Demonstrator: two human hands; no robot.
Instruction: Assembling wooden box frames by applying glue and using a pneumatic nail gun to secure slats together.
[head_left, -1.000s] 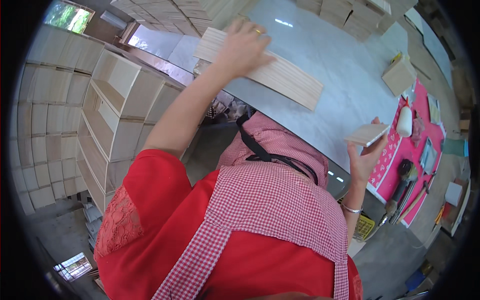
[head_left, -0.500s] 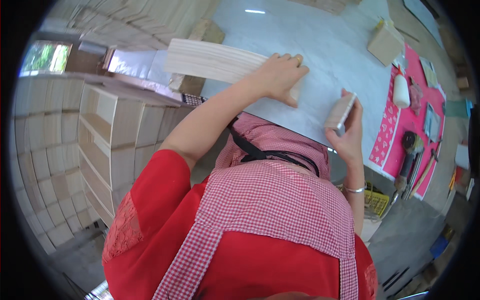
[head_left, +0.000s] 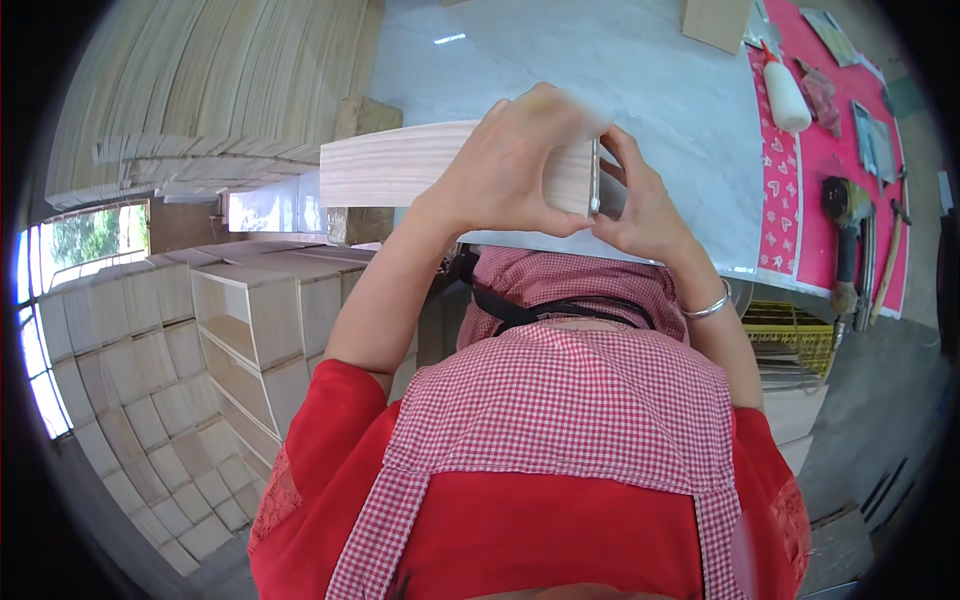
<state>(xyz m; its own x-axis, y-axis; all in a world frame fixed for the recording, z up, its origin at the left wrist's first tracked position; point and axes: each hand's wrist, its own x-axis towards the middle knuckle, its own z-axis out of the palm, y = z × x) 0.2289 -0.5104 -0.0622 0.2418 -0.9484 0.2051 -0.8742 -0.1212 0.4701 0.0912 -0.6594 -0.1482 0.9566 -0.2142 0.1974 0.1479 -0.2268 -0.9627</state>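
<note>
A long pale wooden board (head_left: pixel 385 168) lies across the near part of the table. My left hand (head_left: pixel 495 170) is closed over its right part, thumb along the near edge and fingers over the far edge. At the board's right end stands a small wooden piece (head_left: pixel 596 178), seen nearly edge-on, with whitish stuff along its edge. My right hand (head_left: pixel 645 205) grips this piece from the right, its thumb low and its fingers at the far side. Both hands' fingertips nearly meet there, partly blurred. Whether the piece touches the board all along cannot be made out.
Wooden blocks (head_left: pixel 365 118) stand by the board's left part. At the right, a pink cloth (head_left: pixel 780 190) bears a white glue bottle (head_left: pixel 787 95), a brush (head_left: pixel 845 200) and a hammer (head_left: pixel 888 260). Stacked boards (head_left: pixel 220 90) rise at the left, above stacked wooden boxes (head_left: pixel 130 350).
My right hand has brought the small wooden piece left to the board's right end. My left hand has shifted left and turned along the board. The view has tilted and moved.
</note>
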